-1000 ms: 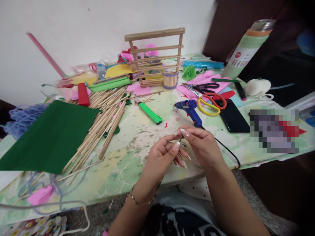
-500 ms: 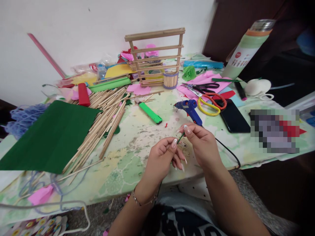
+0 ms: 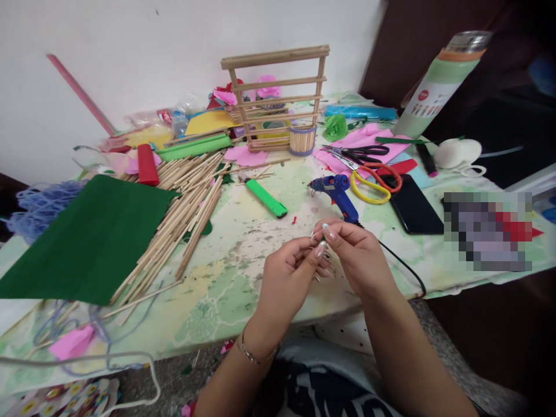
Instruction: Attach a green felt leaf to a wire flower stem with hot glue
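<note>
Close together over the near edge of the table, my left hand (image 3: 290, 275) and my right hand (image 3: 357, 250) meet fingertip to fingertip. Both pinch a thin dark green strip (image 3: 322, 238), of which only a speck shows between the nails; whether it is paper, wire or string I cannot tell. Just beyond my right hand lies a blue hot glue gun (image 3: 336, 194), its black cord running off beside that wrist. A green box cutter (image 3: 267, 198) rests farther off to the left.
Left of my hands lie many thin wooden sticks (image 3: 174, 226) and a dark green sheet (image 3: 93, 240). A stick frame (image 3: 278, 84) with a small stick cup (image 3: 302, 141) stands at the back. To the right are scissors (image 3: 371, 185), a phone (image 3: 417, 205) and a bottle (image 3: 441, 87).
My left hand has moved up and right, so its fingertips now nearly touch those of my right hand. Less of the green strip shows between them.
</note>
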Motion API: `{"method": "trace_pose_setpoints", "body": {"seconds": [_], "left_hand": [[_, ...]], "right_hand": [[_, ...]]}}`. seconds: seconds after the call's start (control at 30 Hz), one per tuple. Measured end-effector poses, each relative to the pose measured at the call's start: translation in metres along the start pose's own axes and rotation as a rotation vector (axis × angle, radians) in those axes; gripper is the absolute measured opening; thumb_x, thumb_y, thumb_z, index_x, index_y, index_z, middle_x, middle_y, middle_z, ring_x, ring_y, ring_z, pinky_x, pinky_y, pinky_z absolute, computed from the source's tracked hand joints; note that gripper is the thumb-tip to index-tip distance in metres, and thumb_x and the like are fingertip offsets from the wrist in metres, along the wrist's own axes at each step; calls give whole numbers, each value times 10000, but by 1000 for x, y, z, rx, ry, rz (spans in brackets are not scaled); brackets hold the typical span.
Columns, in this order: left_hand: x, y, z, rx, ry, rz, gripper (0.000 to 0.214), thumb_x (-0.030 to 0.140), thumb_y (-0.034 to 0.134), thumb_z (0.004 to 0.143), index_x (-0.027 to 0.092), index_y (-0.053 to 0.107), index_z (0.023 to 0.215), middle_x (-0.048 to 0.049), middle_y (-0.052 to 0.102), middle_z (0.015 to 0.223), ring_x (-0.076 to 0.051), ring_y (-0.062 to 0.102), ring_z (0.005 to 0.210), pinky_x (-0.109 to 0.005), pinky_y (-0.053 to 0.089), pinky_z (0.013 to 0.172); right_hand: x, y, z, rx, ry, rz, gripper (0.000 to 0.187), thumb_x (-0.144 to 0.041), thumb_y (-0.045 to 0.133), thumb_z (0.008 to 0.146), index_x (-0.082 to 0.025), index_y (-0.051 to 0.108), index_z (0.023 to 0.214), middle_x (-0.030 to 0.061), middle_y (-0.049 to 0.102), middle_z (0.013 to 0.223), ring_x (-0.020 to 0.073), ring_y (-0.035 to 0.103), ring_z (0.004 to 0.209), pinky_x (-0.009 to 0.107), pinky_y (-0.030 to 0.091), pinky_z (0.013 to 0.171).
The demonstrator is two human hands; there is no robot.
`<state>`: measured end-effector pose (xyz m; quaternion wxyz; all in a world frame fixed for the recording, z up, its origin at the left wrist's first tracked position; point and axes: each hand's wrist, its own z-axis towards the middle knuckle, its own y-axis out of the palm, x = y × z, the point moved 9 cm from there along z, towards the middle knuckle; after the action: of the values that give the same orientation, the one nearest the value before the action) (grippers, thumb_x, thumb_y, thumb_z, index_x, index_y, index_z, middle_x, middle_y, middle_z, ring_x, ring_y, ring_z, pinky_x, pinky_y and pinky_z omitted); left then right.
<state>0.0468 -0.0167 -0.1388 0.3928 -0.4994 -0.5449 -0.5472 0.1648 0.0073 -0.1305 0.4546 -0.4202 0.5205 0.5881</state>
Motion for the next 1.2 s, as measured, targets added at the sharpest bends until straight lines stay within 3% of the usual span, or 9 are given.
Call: {"method": "trace_pose_setpoints", "body": {"seconds": [0.2, 0.33, 0.43, 0.53, 0.67, 0.83, 1.03, 1.2], "left_hand": [[-2, -1, -1, 19, -19, 19, 273, 364, 621, 859, 138, 700, 990, -28, 706, 638, -102, 629, 475, -182, 465, 462], [1, -9, -2, 106, 1, -12, 254, 332, 622, 865, 144, 693, 1021, -13, 702, 630, -87, 624, 470, -164, 457, 456], [2, -9, -3, 112, 19, 2, 251, 340, 619, 868, 139, 698, 995, -14, 697, 627, -88, 618, 466, -172, 461, 453], [2, -8, -4, 108, 41, 31, 264, 346, 612, 874, 145, 702, 1019, -7, 688, 629, -91, 619, 479, -183, 482, 475], [6, -5, -4, 79, 100, 63, 250, 323, 603, 885, 168, 704, 1055, 12, 669, 627, -80, 612, 494, -180, 498, 505], [1, -3, -3, 53, 64, -17, 265, 335, 615, 878, 158, 683, 1062, 10, 672, 617, -77, 615, 485, -163, 476, 486], [-5, -2, 1, 17, -18, -223, 283, 368, 670, 825, 132, 619, 971, -12, 690, 607, -85, 593, 422, -158, 414, 424], [-6, 2, 3, -55, -76, -321, 253, 355, 688, 800, 124, 616, 874, -5, 667, 577, -70, 558, 394, -151, 375, 402]], "right_hand": [[-1, -3, 2, 54, -32, -43, 114, -347, 716, 781, -252, 759, 736, 28, 708, 904, 181, 627, 924, 336, 471, 895], [5, -17, 2, 189, 3, 13, 143, -377, 732, 763, -245, 738, 710, 20, 723, 863, 152, 613, 812, 314, 475, 820], [5, -21, 0, 228, 19, -6, 165, -405, 705, 787, -249, 745, 820, 22, 728, 912, 131, 580, 731, 300, 481, 749], [4, -12, -1, 141, 41, -53, 215, -431, 672, 813, -249, 758, 887, 36, 735, 956, 146, 608, 772, 317, 499, 772], [-6, 2, -2, 3, -39, -77, 102, -324, 698, 806, -269, 775, 847, 21, 735, 926, 167, 648, 889, 316, 511, 840], [-3, -2, -1, 12, -17, -43, 93, -232, 723, 778, -287, 781, 824, -4, 741, 896, 144, 663, 887, 281, 513, 843], [12, -2, -1, 2, 131, 94, 84, -281, 749, 750, -263, 786, 823, 6, 757, 913, 142, 655, 884, 279, 487, 866], [20, 2, -4, -8, 241, 195, 123, -297, 774, 706, -248, 790, 817, 13, 764, 902, 126, 636, 831, 249, 480, 796]]}}
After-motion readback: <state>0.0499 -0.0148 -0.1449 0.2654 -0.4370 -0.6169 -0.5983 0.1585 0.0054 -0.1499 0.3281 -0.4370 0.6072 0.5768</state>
